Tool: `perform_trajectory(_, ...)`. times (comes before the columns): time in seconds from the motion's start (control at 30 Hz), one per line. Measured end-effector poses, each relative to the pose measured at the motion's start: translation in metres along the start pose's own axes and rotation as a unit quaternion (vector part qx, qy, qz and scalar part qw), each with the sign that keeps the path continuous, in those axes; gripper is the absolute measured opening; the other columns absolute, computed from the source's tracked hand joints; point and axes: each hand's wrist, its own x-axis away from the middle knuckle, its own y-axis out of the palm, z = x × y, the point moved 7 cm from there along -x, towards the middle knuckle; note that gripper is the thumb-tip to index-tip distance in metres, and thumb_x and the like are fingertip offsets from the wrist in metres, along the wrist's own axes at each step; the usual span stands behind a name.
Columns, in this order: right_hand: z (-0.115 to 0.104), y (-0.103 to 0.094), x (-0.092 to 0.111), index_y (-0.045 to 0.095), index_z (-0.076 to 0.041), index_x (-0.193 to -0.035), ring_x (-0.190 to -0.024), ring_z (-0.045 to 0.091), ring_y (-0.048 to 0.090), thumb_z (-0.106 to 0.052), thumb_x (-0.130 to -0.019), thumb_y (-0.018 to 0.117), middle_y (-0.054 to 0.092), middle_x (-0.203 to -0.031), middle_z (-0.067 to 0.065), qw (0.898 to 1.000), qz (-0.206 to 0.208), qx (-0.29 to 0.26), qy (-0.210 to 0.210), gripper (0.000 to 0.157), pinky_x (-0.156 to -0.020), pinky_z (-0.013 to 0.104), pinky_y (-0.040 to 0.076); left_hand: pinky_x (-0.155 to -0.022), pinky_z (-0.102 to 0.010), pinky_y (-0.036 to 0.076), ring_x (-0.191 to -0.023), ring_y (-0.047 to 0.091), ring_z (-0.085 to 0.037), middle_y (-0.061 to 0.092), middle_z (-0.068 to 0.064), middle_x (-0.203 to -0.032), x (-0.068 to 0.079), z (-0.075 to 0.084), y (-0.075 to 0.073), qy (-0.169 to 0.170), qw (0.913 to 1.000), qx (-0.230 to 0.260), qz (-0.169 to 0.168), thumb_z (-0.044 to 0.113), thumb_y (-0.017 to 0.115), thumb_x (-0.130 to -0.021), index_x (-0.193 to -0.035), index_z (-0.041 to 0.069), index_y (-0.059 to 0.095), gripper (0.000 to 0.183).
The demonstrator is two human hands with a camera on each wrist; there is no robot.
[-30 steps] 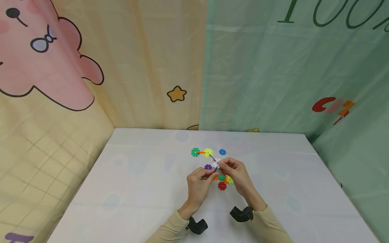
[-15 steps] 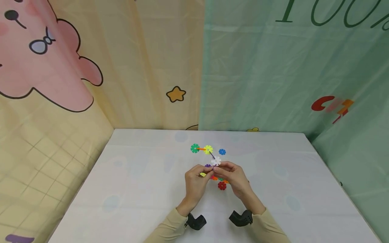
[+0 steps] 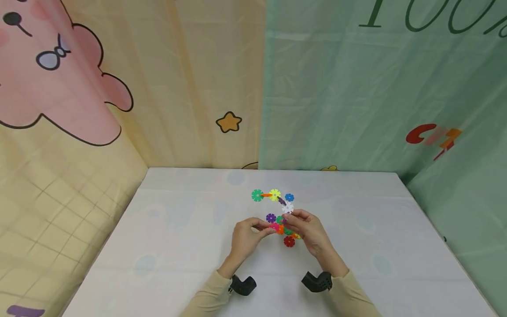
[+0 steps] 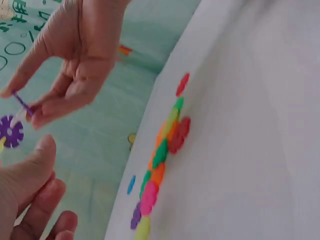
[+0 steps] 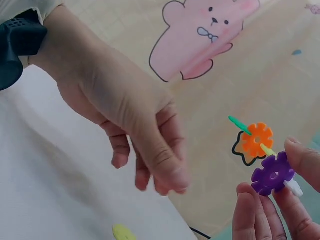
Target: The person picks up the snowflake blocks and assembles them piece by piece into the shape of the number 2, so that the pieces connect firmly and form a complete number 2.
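My right hand (image 3: 310,233) pinches a purple snowflake disc (image 4: 23,103) between thumb and fingers. That disc ends a raised chain of slotted plastic discs. From it the chain runs through a white disc (image 3: 287,207), another purple disc (image 5: 272,174), a yellow disc (image 3: 275,194) and an orange disc (image 5: 258,140) to a green disc (image 3: 257,195). My left hand (image 3: 246,240) is apart from the chain, its thumb and fingers spread with nothing between them. In the head view its fingertips overlap a pink disc (image 3: 274,227) of the loose group on the table.
Several loose discs lie on the white table (image 3: 178,251) below my hands, among them a red disc (image 3: 289,241) and a purple disc (image 3: 271,218). A blue disc (image 3: 289,197) lies farther back. Patterned curtains (image 3: 336,88) stand behind the table.
Half a second ago both hands met at the chain's near end. Since then my left hand has let go and moved left, while my right hand has carried the chain slightly right.
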Motion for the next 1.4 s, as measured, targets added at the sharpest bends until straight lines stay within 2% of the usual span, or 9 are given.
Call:
perform_trajectory(0.13,0.0,-0.003,-0.002,0.063,-0.005,-0.094,-0.091,0.022,0.066,-0.01,-0.089,0.067,0.067,-0.095,0.008,1.0,0.005,-0.023,-0.002,0.007,-0.085,0.033,0.051,-0.065,-0.029,0.045,-0.079,0.056,-0.016,0.067,0.003,-0.086,-0.001,-0.02,-0.007,-0.015,0.9944,-0.105,0.005,0.029,0.081,-0.076,-0.09,0.011,0.076,0.023)
perform_trajectory(0.3,0.0,-0.002,-0.003,0.064,-0.007,-0.096,-0.091,0.019,0.065,-0.01,-0.09,0.066,0.066,-0.096,0.006,0.999,0.007,-0.035,-0.001,0.006,-0.086,0.032,0.05,-0.069,-0.031,0.044,-0.085,0.047,-0.021,0.061,-0.006,-0.096,-0.003,-0.038,0.004,-0.026,0.9807,-0.191,-0.035,0.032,0.08,-0.076,-0.1,0.008,0.073,0.035)
perform_trajectory(0.53,0.002,0.002,-0.004,0.063,-0.005,-0.1,-0.093,0.02,0.064,-0.012,-0.091,0.066,0.066,-0.097,0.007,0.999,0.007,-0.04,0.003,0.012,-0.086,0.032,0.051,-0.068,-0.03,0.043,-0.084,0.044,-0.021,0.054,-0.005,-0.093,-0.009,-0.04,0.017,-0.01,0.9772,-0.206,-0.05,0.028,0.081,-0.076,-0.096,0.009,0.07,0.03)
perform_trajectory(0.77,-0.001,0.002,-0.004,0.061,0.0,-0.104,-0.088,0.02,0.066,-0.015,-0.093,0.063,0.066,-0.098,0.011,0.999,-0.012,-0.049,-0.005,0.019,-0.084,0.03,0.052,-0.061,-0.025,0.048,-0.066,0.053,-0.012,0.06,0.001,-0.075,-0.008,-0.039,0.011,-0.036,0.9955,-0.077,-0.041,0.005,0.081,-0.074,-0.086,0.005,0.065,0.02)
perform_trajectory(0.93,-0.006,0.001,-0.004,0.066,-0.01,-0.095,-0.088,0.018,0.066,-0.018,-0.095,0.06,0.068,-0.095,0.006,0.998,-0.037,-0.046,-0.013,0.01,-0.086,0.03,0.051,-0.059,-0.021,0.052,-0.062,0.06,-0.007,0.065,0.003,-0.071,-0.001,-0.023,0.004,-0.037,0.9984,0.038,-0.021,0.009,0.08,-0.076,-0.081,0.005,0.07,0.013)
perform_trajectory(1.03,-0.009,0.001,-0.004,0.068,-0.013,-0.092,-0.089,0.019,0.065,-0.017,-0.097,0.056,0.069,-0.096,0.005,0.997,-0.062,-0.049,-0.024,0.013,-0.088,0.031,0.049,-0.062,-0.026,0.055,-0.065,0.066,-0.012,0.069,-0.002,-0.076,0.002,0.002,-0.001,-0.06,0.9881,0.134,-0.045,0.013,0.078,-0.079,-0.086,0.003,0.072,0.013)
perform_trajectory(1.17,-0.013,0.004,-0.004,0.068,-0.013,-0.094,-0.091,0.018,0.064,-0.015,-0.099,0.052,0.069,-0.099,0.006,0.993,-0.092,-0.06,-0.039,0.017,-0.09,0.032,0.048,-0.067,-0.035,0.056,-0.071,0.069,-0.025,0.07,-0.011,-0.081,0.004,0.038,-0.009,-0.106,0.9585,0.251,-0.084,0.005,0.073,-0.083,-0.095,-0.005,0.07,0.016)
perform_trajectory(1.27,-0.014,0.006,-0.003,0.068,-0.014,-0.095,-0.092,0.018,0.064,-0.014,-0.099,0.051,0.069,-0.1,0.005,0.991,-0.107,-0.069,-0.043,0.018,-0.09,0.031,0.048,-0.068,-0.036,0.056,-0.073,0.069,-0.026,0.07,-0.014,-0.083,0.005,0.051,-0.01,-0.122,0.9449,0.288,-0.096,0.001,0.071,-0.083,-0.098,-0.007,0.068,0.017)
perform_trajectory(1.4,-0.015,0.009,-0.001,0.068,-0.012,-0.095,-0.091,0.019,0.064,-0.014,-0.099,0.052,0.069,-0.099,0.006,0.99,-0.112,-0.074,-0.044,0.017,-0.088,0.03,0.049,-0.068,-0.033,0.056,-0.071,0.069,-0.023,0.069,-0.015,-0.083,0.004,0.055,-0.009,-0.13,0.9385,0.306,-0.094,0.001,0.071,-0.083,-0.097,-0.009,0.067,0.017)
